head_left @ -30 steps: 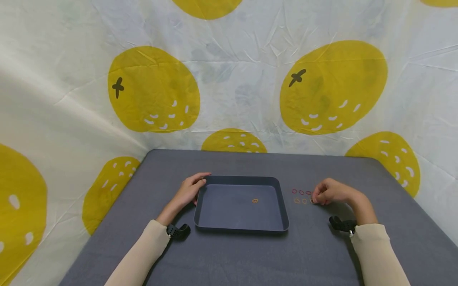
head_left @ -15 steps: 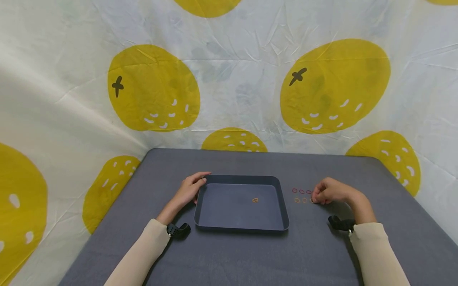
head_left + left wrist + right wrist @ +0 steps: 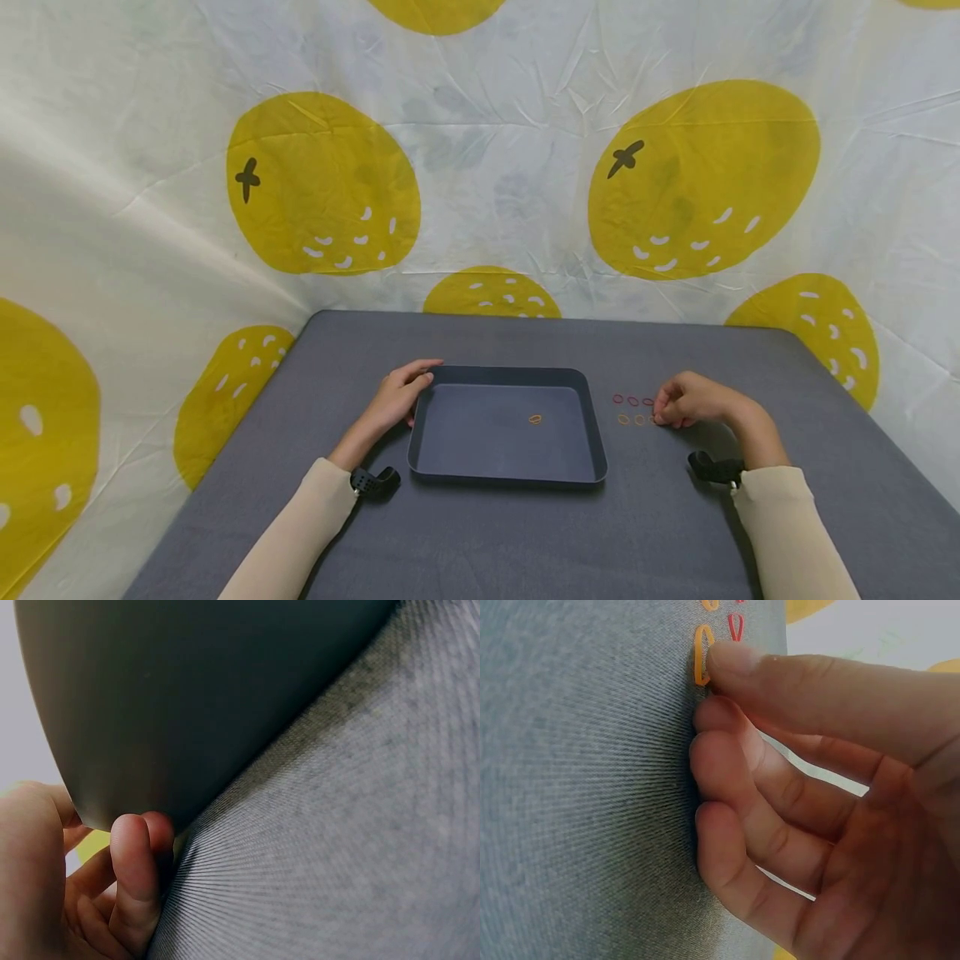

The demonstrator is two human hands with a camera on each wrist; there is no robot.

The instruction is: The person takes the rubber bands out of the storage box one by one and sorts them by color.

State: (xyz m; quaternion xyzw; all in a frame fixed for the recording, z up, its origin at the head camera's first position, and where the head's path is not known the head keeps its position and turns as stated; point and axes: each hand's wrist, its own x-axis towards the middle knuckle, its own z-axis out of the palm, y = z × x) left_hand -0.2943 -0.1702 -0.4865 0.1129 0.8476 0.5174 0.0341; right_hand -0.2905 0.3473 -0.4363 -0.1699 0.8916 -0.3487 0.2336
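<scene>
A dark grey rectangular tray (image 3: 495, 477) lies on the table, with something orange and looped like a rubber band (image 3: 535, 419) inside. My left hand (image 3: 396, 397) holds the tray's far left corner; in the left wrist view its curled fingers (image 3: 135, 859) are against the tray's outer wall (image 3: 172, 697). Right of the tray are two short rows of rubber bands: red bands (image 3: 633, 401) behind, orange bands (image 3: 639, 420) in front. My right hand (image 3: 693, 400) pinches the rightmost visible orange rubber band (image 3: 699, 656) at the table surface, thumb on it, other fingers curled.
The grey cloth-covered table (image 3: 495, 542) extends around the tray. A white curtain (image 3: 502, 192) printed with large yellow fruit hangs behind and at the sides. Each wrist wears a black camera mount, such as the right wrist mount (image 3: 716, 471).
Both hands, the tray and the rubber bands stay in nearly the same places. The head view has shifted very slightly.
</scene>
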